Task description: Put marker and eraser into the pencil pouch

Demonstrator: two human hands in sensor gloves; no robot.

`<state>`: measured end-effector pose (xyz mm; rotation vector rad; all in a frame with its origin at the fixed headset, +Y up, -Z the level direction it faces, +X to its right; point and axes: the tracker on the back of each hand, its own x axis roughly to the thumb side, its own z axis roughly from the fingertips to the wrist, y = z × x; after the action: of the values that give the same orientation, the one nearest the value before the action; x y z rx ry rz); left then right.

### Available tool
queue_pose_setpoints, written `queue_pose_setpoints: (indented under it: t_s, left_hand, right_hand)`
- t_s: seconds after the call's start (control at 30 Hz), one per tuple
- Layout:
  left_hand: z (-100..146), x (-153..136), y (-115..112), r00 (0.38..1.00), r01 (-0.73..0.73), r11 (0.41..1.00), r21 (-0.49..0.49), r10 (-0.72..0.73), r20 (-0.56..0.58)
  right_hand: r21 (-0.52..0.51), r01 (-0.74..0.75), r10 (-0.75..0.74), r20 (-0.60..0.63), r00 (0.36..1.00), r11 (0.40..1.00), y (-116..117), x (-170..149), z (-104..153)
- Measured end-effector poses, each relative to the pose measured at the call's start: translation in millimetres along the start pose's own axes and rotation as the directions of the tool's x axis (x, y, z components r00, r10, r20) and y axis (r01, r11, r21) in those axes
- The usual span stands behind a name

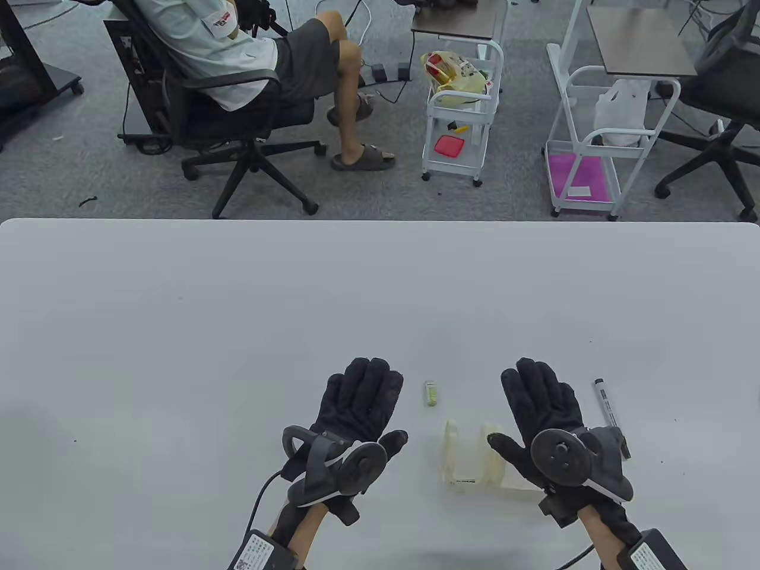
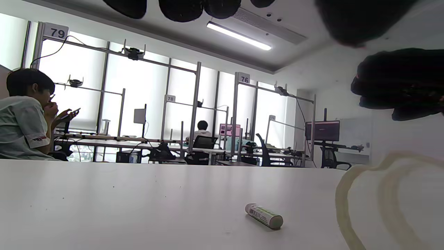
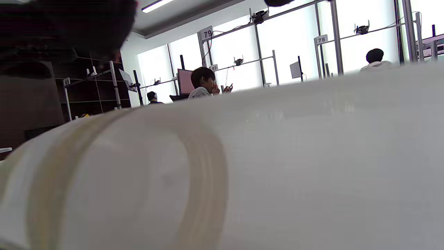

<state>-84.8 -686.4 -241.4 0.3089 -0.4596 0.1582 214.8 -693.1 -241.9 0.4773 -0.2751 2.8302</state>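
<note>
A clear pencil pouch [image 1: 472,457] with cream zipper edges lies on the white table [image 1: 237,309] between my hands; it fills the right wrist view [image 3: 138,180] and shows at the right of the left wrist view [image 2: 374,194]. A small green-and-white eraser stick [image 1: 431,393] lies just beyond it, also seen in the left wrist view [image 2: 264,215]. A black-and-white marker [image 1: 610,412] lies right of my right hand. My left hand [image 1: 362,404] is open, flat, empty, left of the pouch. My right hand [image 1: 537,404] is open, its thumb by the pouch's right edge.
Beyond the table's far edge are a seated person on an office chair [image 1: 237,113], two white carts [image 1: 460,113] [image 1: 594,148] and another chair [image 1: 724,119]. Cables run from both wrists off the bottom edge.
</note>
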Motion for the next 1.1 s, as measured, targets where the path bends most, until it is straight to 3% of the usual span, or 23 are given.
queue_pose_setpoints:
  t_s: [0.37,0.63,0.73,0.83,1.1]
  left_hand:
    - [0.1,-5.1,2.0,1.000,0.005,1.000,0.010,-0.005,-0.011]
    - [-3.1,-4.8,-3.1,1.000,0.003,1.000,-0.017,-0.003,-0.013]
    - [-4.5,-5.0,-5.7,1.000,0.001,1.000,-0.028,-0.001,-0.015]
    - [-5.8,-5.4,-8.4,1.000,0.002,0.999,-0.039,-0.003,-0.018]
    - [-4.9,-6.3,-7.0,1.000,0.014,0.999,-0.042,-0.015,-0.017]
  right_hand:
    - [0.008,0.117,-0.117,0.013,0.993,0.993,-23.8,-10.2,3.8]
    - [0.287,0.261,-0.223,-0.159,0.962,0.922,-46.8,-67.2,11.7]
    - [0.363,0.294,-0.211,-0.251,0.944,0.884,-40.9,-93.4,11.6]
    - [0.460,0.349,-0.203,-0.337,0.919,0.817,-19.1,-113.6,7.0]
    - [0.549,0.337,-0.127,-0.385,0.914,0.765,7.4,-116.1,-2.3]
